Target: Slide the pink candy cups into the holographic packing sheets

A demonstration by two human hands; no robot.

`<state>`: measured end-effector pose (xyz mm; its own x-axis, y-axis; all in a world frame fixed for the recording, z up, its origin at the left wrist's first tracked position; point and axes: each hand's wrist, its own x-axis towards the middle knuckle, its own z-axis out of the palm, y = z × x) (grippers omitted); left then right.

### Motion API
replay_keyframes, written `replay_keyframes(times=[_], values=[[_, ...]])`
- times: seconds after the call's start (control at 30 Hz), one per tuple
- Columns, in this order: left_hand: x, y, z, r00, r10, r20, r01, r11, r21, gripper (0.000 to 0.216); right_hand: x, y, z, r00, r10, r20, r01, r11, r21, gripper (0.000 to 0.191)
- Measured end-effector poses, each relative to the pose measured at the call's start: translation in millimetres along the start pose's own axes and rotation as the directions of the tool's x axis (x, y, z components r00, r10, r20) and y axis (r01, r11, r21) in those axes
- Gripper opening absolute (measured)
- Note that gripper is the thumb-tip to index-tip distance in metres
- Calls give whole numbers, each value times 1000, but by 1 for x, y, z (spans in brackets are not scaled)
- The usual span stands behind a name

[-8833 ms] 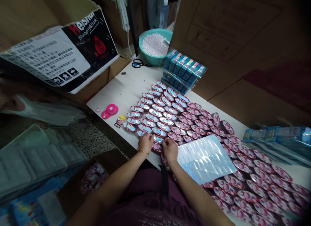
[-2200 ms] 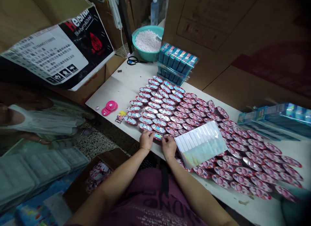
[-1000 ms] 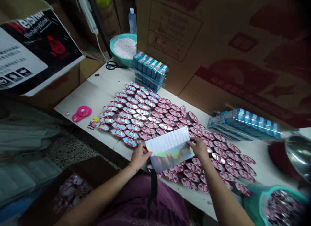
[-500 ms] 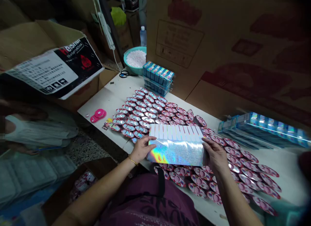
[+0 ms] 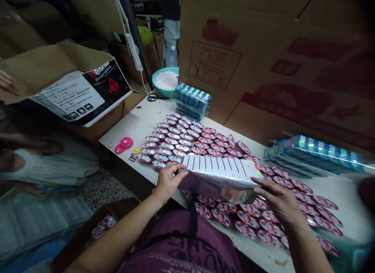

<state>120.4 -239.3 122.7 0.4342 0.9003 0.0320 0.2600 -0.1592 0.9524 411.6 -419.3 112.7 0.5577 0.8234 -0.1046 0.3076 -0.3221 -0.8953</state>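
A silvery holographic sheet (image 5: 219, 167), marked with a row of white strips, is held tilted above the table in front of my body. My left hand (image 5: 170, 181) pinches its left end between thumb and fingers. At the right end, my right hand (image 5: 277, 196) grips the edge, thumb above and fingers partly hidden. The sheet's lower part looks dark and mirror-like. Beneath and around it lie many oval pink-and-red printed pieces (image 5: 215, 148) in rows; those toward the left carry shiny silvery patches (image 5: 172, 135).
Blue shiny packs (image 5: 193, 101) stand at the back, with more packs (image 5: 322, 153) at right. A pink tape-dispenser-like object (image 5: 124, 144), black scissors (image 5: 155, 97) and a teal bowl of white pellets (image 5: 166, 79) lie leftward. An open carton (image 5: 99, 93) and a co-worker's sleeve (image 5: 55, 163) are at left.
The sheet has tipped so its lower, reflective part now looks dark, and its right end has shifted right and down. My right hand moved right with it; my left hand keeps its pinch.
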Motion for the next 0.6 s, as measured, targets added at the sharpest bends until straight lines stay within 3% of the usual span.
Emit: replay_keyframes(times=[0.1,0.17,0.2,0.23,0.3,0.37,0.47,0.53,0.6], values=[[-7,13,-3,992,122,-34,-121,992,37,9,-9,-25,3,972,-220,-80,175,910,-375,41],[-13,21,-3,978,205,-46,-202,977,69,8,-15,-50,21,902,-413,-127,255,747,-614,49],[-15,25,-2,967,250,-46,-245,966,86,8,-17,-63,34,864,-498,-74,324,663,-675,53],[-18,29,-2,954,297,-38,-291,951,105,9,-17,-74,50,824,-564,54,445,585,-678,54],[-21,36,-4,920,392,-14,-385,909,157,10,-15,-92,79,672,-654,349,708,428,-561,50],[-21,44,-8,885,466,10,-455,858,238,9,-10,-100,101,553,-725,411,813,362,-456,34],[-17,56,-16,858,492,147,-512,800,313,17,-5,-102,111,488,-796,360,854,348,-387,25],[-13,62,-20,825,478,301,-552,796,250,21,-4,-103,105,457,-811,365,876,340,-341,22],[-10,66,-23,814,455,361,-534,831,157,18,-4,-103,92,458,-815,356,881,360,-307,19]])
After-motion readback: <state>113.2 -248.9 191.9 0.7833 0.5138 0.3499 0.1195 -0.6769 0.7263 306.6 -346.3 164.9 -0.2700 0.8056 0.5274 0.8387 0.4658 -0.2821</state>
